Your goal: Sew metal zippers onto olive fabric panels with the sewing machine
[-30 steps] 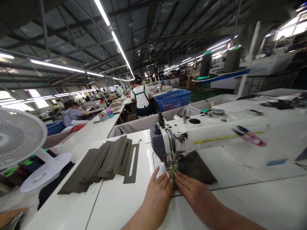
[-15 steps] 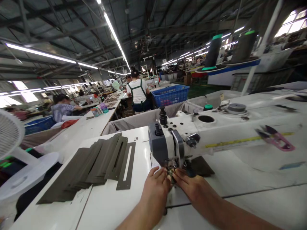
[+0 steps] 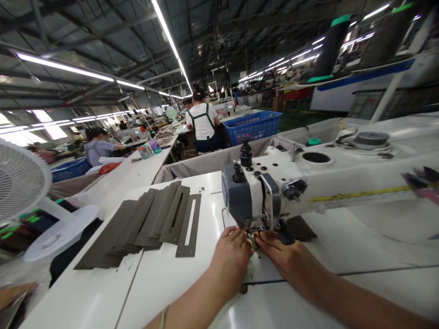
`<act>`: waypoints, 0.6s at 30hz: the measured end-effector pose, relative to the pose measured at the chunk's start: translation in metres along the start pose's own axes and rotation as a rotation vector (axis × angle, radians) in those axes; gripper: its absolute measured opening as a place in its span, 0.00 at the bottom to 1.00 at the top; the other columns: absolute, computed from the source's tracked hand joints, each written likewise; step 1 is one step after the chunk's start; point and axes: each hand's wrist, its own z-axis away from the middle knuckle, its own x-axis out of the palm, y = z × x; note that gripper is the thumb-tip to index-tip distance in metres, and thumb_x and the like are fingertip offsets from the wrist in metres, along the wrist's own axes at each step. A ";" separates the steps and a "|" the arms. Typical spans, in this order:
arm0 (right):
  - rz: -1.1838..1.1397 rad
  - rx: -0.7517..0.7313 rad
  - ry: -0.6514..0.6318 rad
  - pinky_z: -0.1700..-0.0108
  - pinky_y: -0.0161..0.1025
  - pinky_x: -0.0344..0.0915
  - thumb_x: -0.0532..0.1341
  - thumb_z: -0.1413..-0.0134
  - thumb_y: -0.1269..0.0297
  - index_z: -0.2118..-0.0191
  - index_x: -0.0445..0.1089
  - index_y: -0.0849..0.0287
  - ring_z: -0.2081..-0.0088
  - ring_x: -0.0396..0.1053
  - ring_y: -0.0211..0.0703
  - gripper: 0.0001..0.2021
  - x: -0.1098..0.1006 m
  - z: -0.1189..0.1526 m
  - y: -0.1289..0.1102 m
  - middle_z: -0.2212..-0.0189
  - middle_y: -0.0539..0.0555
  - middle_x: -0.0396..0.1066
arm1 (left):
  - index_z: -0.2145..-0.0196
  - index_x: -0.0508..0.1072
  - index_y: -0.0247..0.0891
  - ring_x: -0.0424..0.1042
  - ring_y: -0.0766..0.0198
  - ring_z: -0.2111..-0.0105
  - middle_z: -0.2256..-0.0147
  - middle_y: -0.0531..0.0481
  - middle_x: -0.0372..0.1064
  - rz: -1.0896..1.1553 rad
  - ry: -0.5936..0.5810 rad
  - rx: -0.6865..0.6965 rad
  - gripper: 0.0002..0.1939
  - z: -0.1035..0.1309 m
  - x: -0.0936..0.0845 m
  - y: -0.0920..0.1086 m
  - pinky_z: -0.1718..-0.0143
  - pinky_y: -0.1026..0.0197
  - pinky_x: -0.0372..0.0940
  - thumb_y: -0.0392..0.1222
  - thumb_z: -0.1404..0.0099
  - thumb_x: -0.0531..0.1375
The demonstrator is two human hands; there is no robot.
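From my view, the left hand (image 3: 233, 257) and right hand (image 3: 291, 256) meet at a small olive piece (image 3: 254, 241) below the head of the sewing machine (image 3: 250, 194). Both have their fingers drawn close together, touching the piece; I cannot tell whether either pinches it. A dark panel (image 3: 301, 228) lies beyond the right hand. Overlapping grey-olive panels (image 3: 135, 226) lie toward the table's (image 3: 164, 285) left edge.

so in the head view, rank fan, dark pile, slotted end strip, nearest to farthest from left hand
1. slotted end strip, just left of the left hand
2. dark pile, left of the strip
3. fan, far left, past the pile
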 end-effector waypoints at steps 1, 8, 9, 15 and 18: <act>0.003 0.003 0.001 0.67 0.33 0.71 0.43 0.46 0.83 0.64 0.70 0.62 0.67 0.73 0.40 0.19 0.000 -0.001 0.000 0.67 0.56 0.75 | 0.71 0.69 0.34 0.72 0.59 0.62 0.66 0.46 0.73 0.007 -0.003 -0.006 0.03 0.000 0.000 0.000 0.55 0.55 0.64 0.33 0.38 0.58; -0.029 0.038 -0.054 0.63 0.37 0.71 0.45 0.47 0.82 0.62 0.69 0.62 0.66 0.73 0.42 0.18 0.006 0.002 0.003 0.68 0.56 0.74 | 0.72 0.69 0.35 0.72 0.60 0.63 0.67 0.46 0.73 0.058 -0.005 -0.055 0.05 0.001 0.001 -0.001 0.56 0.56 0.64 0.33 0.37 0.57; -0.040 0.045 -0.063 0.63 0.37 0.71 0.45 0.47 0.82 0.62 0.69 0.62 0.66 0.73 0.42 0.18 0.007 0.002 0.003 0.68 0.56 0.74 | 0.72 0.69 0.35 0.72 0.60 0.63 0.67 0.46 0.73 0.057 -0.011 -0.052 0.05 0.001 0.001 -0.002 0.56 0.56 0.64 0.33 0.38 0.57; -0.080 0.065 -0.097 0.58 0.36 0.70 0.46 0.45 0.80 0.64 0.69 0.59 0.63 0.72 0.41 0.16 0.007 0.003 0.005 0.69 0.55 0.74 | 0.70 0.70 0.35 0.72 0.60 0.64 0.66 0.45 0.73 0.034 -0.061 -0.049 0.03 -0.001 -0.004 -0.003 0.57 0.56 0.65 0.32 0.38 0.57; -0.073 0.077 -0.119 0.58 0.36 0.69 0.47 0.45 0.79 0.64 0.69 0.58 0.63 0.72 0.41 0.16 0.008 0.003 0.006 0.68 0.54 0.74 | 0.70 0.70 0.35 0.73 0.59 0.64 0.66 0.45 0.73 0.047 -0.025 -0.050 0.04 -0.002 -0.003 -0.003 0.57 0.55 0.65 0.32 0.38 0.56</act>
